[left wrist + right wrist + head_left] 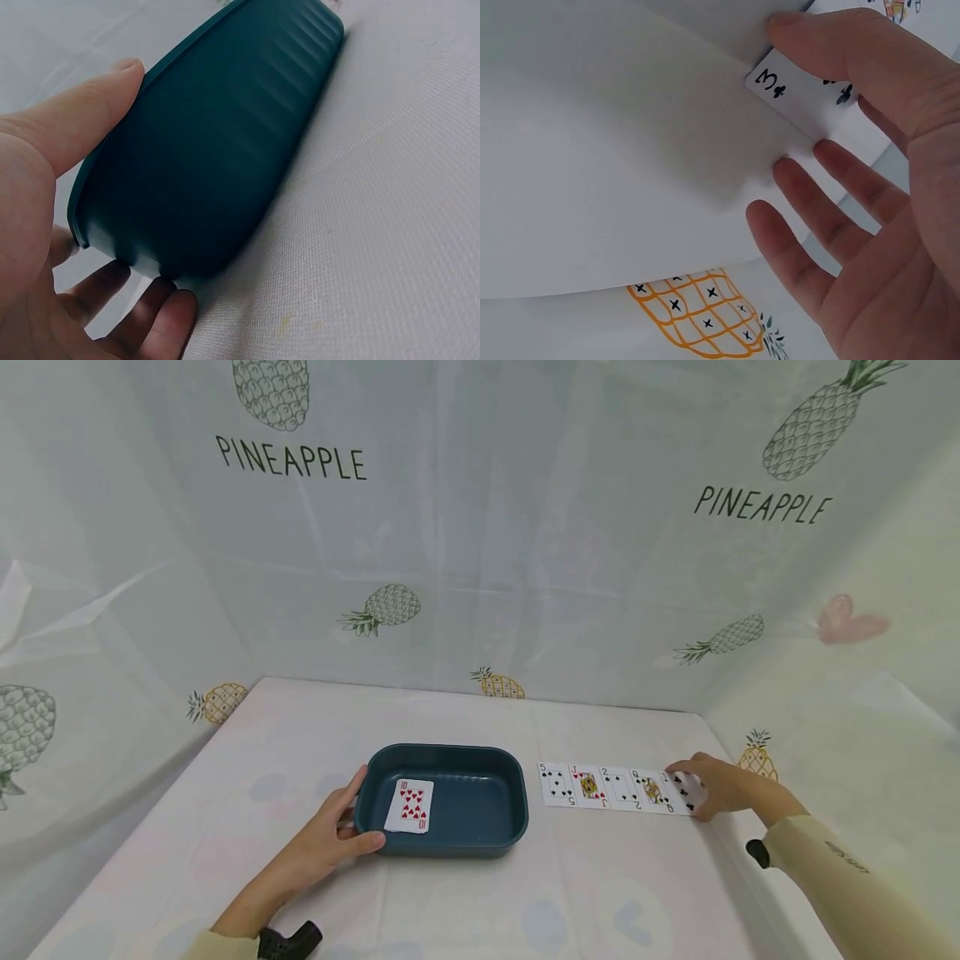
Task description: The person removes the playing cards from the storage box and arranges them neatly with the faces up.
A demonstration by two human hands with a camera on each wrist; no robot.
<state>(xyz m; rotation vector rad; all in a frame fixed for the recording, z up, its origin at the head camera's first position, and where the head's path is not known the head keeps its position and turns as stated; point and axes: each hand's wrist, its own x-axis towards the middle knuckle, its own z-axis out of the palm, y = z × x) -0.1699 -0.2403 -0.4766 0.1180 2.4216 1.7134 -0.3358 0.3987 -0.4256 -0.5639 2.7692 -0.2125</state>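
A dark teal rectangular tray point(480, 814) stands on the table. My left hand point(330, 831) holds its left end, the thumb on the near corner of the rim and the fingers round the end wall. Face up in the tray lies a small stack of playing cards point(409, 807), the ten of hearts on top. Right of the tray runs a row of face-up cards: a five point(557, 785), a red jack point(588, 787), a two point(620, 788) and a queen point(652, 791). At its right end my right hand point(720, 785) holds the three of clubs point(791, 90) by its edges, partly covering it.
A pale cloth covers the table point(465, 910). Behind and around it hangs a white curtain point(480, 527) printed with pineapples. The table's back edge point(480, 693) lies beyond the tray, and its right edge passes beneath my right forearm.
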